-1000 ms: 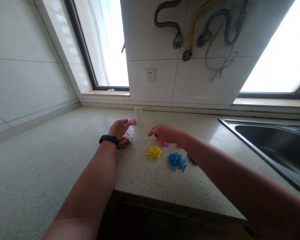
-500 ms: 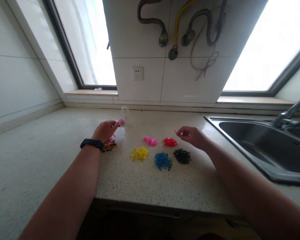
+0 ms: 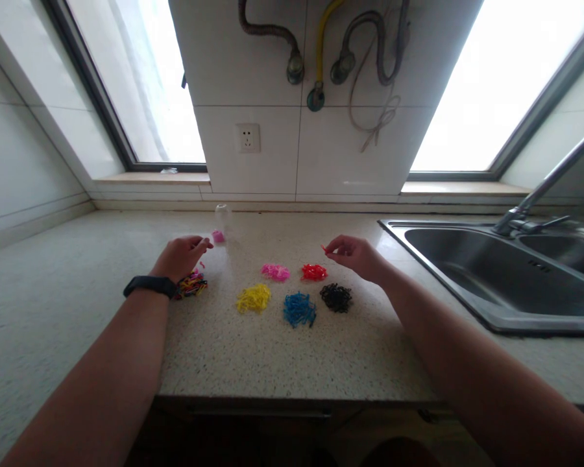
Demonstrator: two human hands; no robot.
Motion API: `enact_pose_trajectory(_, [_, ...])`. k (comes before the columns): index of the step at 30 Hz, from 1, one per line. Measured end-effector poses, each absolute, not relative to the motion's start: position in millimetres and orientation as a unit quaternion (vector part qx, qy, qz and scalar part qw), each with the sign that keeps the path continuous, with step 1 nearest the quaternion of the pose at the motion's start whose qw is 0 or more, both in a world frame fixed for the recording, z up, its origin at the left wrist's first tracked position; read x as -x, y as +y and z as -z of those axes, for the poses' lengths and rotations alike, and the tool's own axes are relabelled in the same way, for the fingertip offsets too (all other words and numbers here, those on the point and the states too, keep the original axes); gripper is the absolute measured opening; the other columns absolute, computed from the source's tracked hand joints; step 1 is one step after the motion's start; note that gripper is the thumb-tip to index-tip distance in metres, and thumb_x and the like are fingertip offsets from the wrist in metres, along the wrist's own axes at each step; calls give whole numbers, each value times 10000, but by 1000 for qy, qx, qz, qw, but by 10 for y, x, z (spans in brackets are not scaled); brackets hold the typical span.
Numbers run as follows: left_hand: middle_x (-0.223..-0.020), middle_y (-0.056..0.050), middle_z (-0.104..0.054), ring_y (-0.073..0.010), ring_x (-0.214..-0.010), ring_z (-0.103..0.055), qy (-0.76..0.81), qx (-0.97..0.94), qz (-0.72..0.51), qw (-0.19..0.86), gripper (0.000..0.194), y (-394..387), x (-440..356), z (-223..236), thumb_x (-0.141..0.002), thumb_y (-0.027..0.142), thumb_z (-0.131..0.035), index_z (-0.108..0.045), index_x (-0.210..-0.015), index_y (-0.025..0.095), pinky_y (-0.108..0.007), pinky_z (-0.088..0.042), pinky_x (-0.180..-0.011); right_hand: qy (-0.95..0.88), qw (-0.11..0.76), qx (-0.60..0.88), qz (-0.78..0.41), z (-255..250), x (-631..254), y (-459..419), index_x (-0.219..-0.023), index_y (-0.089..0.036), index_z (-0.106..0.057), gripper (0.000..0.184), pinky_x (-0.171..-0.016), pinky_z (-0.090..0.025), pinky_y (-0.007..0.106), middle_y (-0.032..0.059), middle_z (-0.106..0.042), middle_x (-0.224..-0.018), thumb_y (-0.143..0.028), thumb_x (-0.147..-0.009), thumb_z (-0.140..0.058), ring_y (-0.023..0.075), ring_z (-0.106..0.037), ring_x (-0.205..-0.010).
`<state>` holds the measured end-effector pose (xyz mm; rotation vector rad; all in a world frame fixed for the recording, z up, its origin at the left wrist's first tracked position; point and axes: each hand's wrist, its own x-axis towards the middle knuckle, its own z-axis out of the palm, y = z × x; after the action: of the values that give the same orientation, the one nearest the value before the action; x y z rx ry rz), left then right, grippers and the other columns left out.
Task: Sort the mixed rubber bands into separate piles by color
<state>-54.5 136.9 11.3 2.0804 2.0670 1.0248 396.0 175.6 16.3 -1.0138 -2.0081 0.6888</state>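
Speckled stone: the bench [image 3: 292, 363] carries five sorted heaps of tiny rubber bands and one mixed heap.
Right hand: the right hand [image 3: 357, 255] hovers just above and beside the red heap [image 3: 314, 273], thumb and forefinger pinched together on a small red band [image 3: 324, 248].
Left hand: the left hand [image 3: 179, 256], with a black wristband [image 3: 148, 285] on that arm, rests over the mixed heap [image 3: 191, 285]; its fingers are loosely curled and I cannot tell whether they grip a band.
Sorted heaps: pink heap [image 3: 275, 272] and red behind; yellow heap [image 3: 254, 298], blue heap [image 3: 298, 309] and black heap [image 3: 336, 297] in front, all apart from one another.
Beyond the left hand: a small pink piece [image 3: 218, 237] lies beside a clear little jar [image 3: 222, 215].
Off to the right: a steel sink [image 3: 506, 279] with its tap [image 3: 545, 188].
Doing it well: in my judgement, bring the pinch low over the middle of the red heap before letting go, so the light band does not bounce toward the pink or black one; lift only one band at a time from the mixed heap.
Change from half a second ago: the view has swung right, showing more of the sink; the right hand sits a little closer to the red heap, the left is much as it was.
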Motion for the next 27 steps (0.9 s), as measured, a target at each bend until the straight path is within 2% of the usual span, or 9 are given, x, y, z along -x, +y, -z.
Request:
enact_pose_trajectory(6, [-831,-50,-758,-238,-788,-695,670,-665,-328,17,450,1354,517,-132,-897,512,-436,-779,-924,222,-300,-470,-688,-793,366,402,-274,-190,-3938,1716,-891,-161,-743,294,-491,-306,237,-27,-546,-591,-425,-771,-696,91,-401,-537])
enact_pose_trajectory(16, [-820,-57,-751,-226,-764,-686,683,-661,-311,26,461,1358,517,-129,-900,515,-433,-777,-950,213,-284,-452,-649,-791,356,395,-303,-203,-3893,1668,-915,-147,-768,321,-495,-334,247,8,-629,-621,-434,-788,-701,89,-442,-535])
enact_pose_trajectory(22, [-800,-47,-741,-205,-753,-685,684,-660,-308,29,486,1356,529,-120,-904,529,-423,-775,-972,201,-263,-452,-646,-793,349,377,-329,-166,-3898,1701,-934,-152,-764,320,-553,-419,265,70,-734,-788,-438,-805,-698,119,-554,-614])
enact_pose_trajectory(27, [-798,-39,-736,-197,-744,-680,684,-664,-301,32,482,1366,545,-109,-903,532,-422,-773,-976,209,-261,-444,-647,-792,339,370,-349,-134,-3912,1734,-937,-175,-767,295,-625,-477,281,77,-755,-868,-434,-819,-693,142,-618,-694])
